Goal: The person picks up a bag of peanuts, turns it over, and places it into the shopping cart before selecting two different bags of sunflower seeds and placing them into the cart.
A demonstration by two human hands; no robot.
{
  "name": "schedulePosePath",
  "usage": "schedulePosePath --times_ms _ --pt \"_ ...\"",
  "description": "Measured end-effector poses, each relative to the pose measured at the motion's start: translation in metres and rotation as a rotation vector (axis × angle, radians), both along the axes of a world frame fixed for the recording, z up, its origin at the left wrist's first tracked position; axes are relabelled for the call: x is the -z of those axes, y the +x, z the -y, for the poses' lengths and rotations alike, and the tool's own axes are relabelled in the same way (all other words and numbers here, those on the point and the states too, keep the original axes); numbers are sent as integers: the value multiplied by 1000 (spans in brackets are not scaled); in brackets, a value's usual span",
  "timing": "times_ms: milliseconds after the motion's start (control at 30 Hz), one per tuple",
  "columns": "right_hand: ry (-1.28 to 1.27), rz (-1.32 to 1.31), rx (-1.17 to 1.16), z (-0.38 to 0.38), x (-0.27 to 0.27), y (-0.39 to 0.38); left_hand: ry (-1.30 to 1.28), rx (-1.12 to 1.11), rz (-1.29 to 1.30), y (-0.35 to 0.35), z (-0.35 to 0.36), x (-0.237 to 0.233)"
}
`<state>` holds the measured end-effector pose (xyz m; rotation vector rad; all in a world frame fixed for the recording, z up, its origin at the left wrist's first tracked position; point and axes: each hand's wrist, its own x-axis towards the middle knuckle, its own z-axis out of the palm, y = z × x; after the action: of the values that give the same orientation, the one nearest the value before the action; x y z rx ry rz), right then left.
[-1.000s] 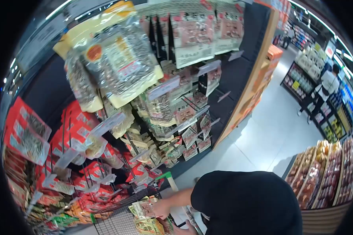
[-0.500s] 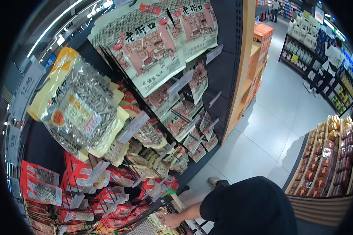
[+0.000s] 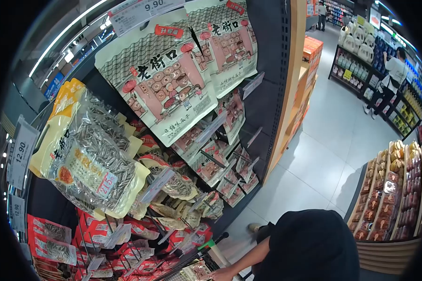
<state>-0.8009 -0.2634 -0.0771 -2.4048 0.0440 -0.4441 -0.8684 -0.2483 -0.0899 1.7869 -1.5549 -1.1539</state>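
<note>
My right hand (image 3: pixel 224 273) is at the bottom edge, with part of it cut off and its fingertips hard to make out. It is right at the edge of a flat, pale printed packet (image 3: pixel 197 270) in a wire shopping cart (image 3: pixel 210 244) with a green-trimmed corner. My forearm runs down left out of a black sleeve (image 3: pixel 309 243). Red snack bags (image 3: pixel 140 253) hang just left of the cart. My left hand is out of view.
Seed packets hang on the shelf: large white-and-pink bags (image 3: pixel 169 89) and a clear-fronted yellow bag (image 3: pixel 98 159). Price tags (image 3: pixel 21 152) jut out. Boxed snacks (image 3: pixel 380 196) fill a rounded display on the right. A person (image 3: pixel 393 77) stands by far shelves beyond the tiled floor (image 3: pixel 309 164).
My view has tipped up, so the hanging bags sit lower and a top price tag shows. My right hand has shifted right and down, from over the packet to its edge.
</note>
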Motion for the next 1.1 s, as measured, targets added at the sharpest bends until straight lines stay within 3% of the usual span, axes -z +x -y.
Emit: schedulePosePath --times_ms 100,300,400,433,667,1100 --pt "112 4 24 1 1 -8 -3 22 -6 -9 4 -1" --pt "-88 -19 -36 7 12 -10 22 12 2 3 -6 2" --pt "8 -49 23 6 16 -11 40 -9 13 22 -17 5" --pt "16 65 52 7 6 -19 45 -23 17 31 -22 6" --pt "39 -57 21 14 -24 -29 74 -67 31 78 -51 10" --pt "-10 37 43 12 -38 -24 107 -143 28 129 -76 12"
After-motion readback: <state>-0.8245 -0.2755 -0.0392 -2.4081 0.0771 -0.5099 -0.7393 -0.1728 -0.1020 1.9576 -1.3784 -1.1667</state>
